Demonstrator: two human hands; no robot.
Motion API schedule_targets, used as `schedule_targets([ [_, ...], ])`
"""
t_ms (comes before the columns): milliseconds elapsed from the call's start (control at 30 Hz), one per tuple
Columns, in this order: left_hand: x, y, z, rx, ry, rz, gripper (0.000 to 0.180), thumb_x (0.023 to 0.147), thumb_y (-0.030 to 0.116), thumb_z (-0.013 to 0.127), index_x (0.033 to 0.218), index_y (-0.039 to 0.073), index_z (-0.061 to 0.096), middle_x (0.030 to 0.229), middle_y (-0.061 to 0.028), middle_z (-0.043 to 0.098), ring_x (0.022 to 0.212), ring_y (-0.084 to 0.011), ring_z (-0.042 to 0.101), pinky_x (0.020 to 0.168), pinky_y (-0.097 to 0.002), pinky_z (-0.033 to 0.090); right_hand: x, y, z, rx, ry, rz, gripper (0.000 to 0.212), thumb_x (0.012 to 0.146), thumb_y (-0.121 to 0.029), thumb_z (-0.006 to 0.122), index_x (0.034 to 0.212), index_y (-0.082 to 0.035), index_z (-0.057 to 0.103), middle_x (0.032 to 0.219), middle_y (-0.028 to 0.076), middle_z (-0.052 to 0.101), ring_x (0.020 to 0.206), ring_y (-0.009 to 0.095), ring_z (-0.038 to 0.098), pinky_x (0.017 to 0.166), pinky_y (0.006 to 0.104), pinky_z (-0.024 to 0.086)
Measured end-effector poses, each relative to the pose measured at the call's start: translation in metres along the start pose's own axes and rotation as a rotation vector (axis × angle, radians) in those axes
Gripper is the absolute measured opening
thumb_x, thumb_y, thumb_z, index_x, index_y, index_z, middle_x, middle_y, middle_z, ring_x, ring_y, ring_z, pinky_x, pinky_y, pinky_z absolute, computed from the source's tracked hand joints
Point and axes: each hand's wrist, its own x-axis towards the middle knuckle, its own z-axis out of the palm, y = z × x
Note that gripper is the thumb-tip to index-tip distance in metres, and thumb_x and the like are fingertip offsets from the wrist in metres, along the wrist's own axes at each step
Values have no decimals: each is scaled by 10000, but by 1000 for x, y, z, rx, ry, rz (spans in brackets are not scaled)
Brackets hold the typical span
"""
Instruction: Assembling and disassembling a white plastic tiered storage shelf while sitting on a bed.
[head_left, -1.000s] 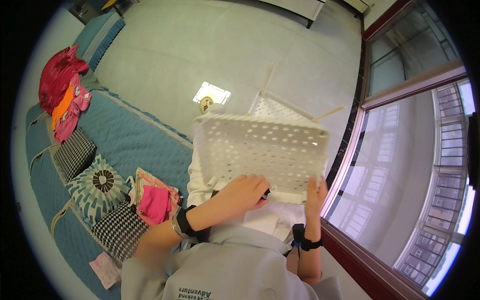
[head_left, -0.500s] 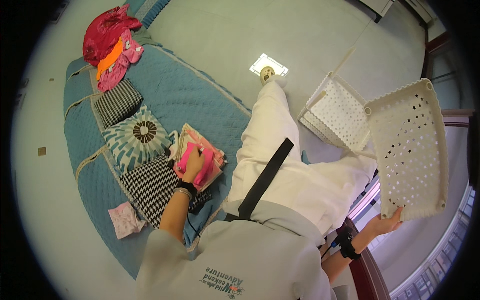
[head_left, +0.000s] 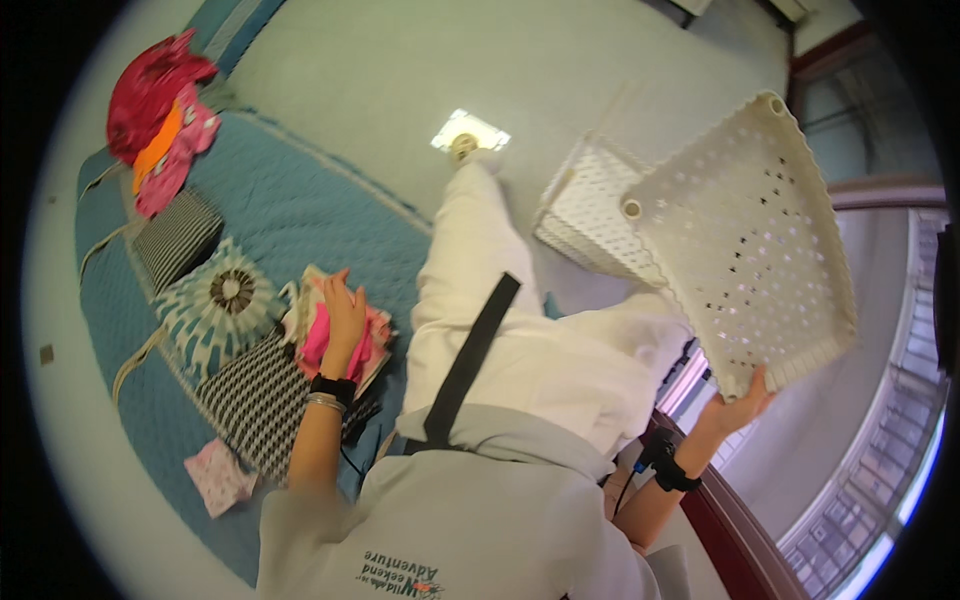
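My left hand point(head_left: 345, 318) lies over a stack of folded pink clothes point(head_left: 316, 335) on the sofa, fingers stretched out and slightly apart. A hot pink piece shows beside the palm. My right hand point(head_left: 742, 402) grips the lower rim of a white plastic basket point(head_left: 700, 240) with star-shaped holes, which is held up and tilted beside my leg. Behind it stands a second white perforated basket point(head_left: 590, 205), partly hidden by the raised one. Whether the two are joined I cannot tell.
The blue quilted sofa cover point(head_left: 330, 205) holds a houndstooth cushion point(head_left: 255, 400), a blue-and-white patterned cushion point(head_left: 225, 300), a striped cushion point(head_left: 180, 240), a pale pink folded cloth point(head_left: 220, 477) and a heap of red clothes point(head_left: 155, 90). A window point(head_left: 850, 520) is at right.
My left hand's fingers have straightened from a curled hold on the pink cloth. The raised basket has turned and now overlaps more of the other one. The whole view has shifted.
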Motion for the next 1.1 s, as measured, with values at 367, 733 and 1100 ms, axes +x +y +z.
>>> schedule_targets([
  [367,107,290,63,-818,-596,390,318,892,87,487,1188,9,400,1078,-163,529,992,-254,516,876,-301,390,32,-31,-11,195,20,286,459,771,-58,519,1217,-46,412,1059,106,513,942,243,537,747,373,484],
  [733,94,256,41,-618,-723,568,100,902,-3,419,983,12,475,949,-109,553,967,-233,559,856,-305,423,45,-26,-16,20,-144,410,472,795,-72,463,1257,-23,378,1075,115,530,945,230,560,747,347,493],
  [1100,78,259,0,-651,-525,521,246,859,60,534,1087,-7,470,934,-172,614,900,-277,601,767,-309,453,44,20,48,-162,-379,399,495,827,-62,482,1293,36,348,1165,124,517,1006,194,530,837,292,430],
])
